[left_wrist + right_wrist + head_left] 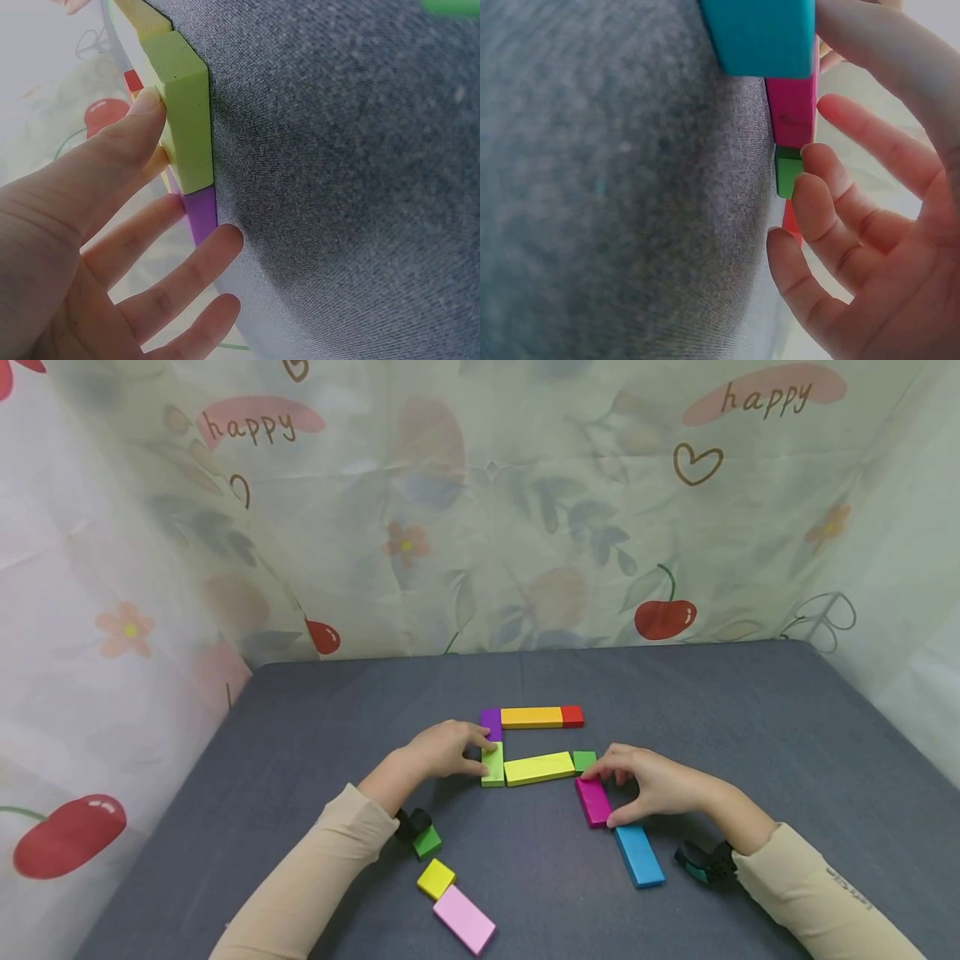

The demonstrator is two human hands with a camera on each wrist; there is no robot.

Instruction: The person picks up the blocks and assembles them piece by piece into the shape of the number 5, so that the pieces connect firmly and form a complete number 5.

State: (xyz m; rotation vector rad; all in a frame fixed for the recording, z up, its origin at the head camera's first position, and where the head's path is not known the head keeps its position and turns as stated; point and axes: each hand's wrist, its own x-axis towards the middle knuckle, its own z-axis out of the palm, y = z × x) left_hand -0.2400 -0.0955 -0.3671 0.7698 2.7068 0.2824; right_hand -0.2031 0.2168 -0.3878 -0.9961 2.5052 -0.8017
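My left hand touches a light green block with thumb and index finger, its other fingers loosely extended by the purple block. In the left wrist view, the thumb rests on the edge of the light green block. My right hand pinches a magenta block lengthwise, index finger at its far end and thumb at its near end. A small green block lies beyond the magenta one, and a blue block lies right at its near end. A long yellow block spans between light green and small green.
An orange block and a red block extend right from the purple one. Nearer the front left lie another green block, a yellow cube and a pink block on the dark grey cloth. A patterned curtain hangs behind.
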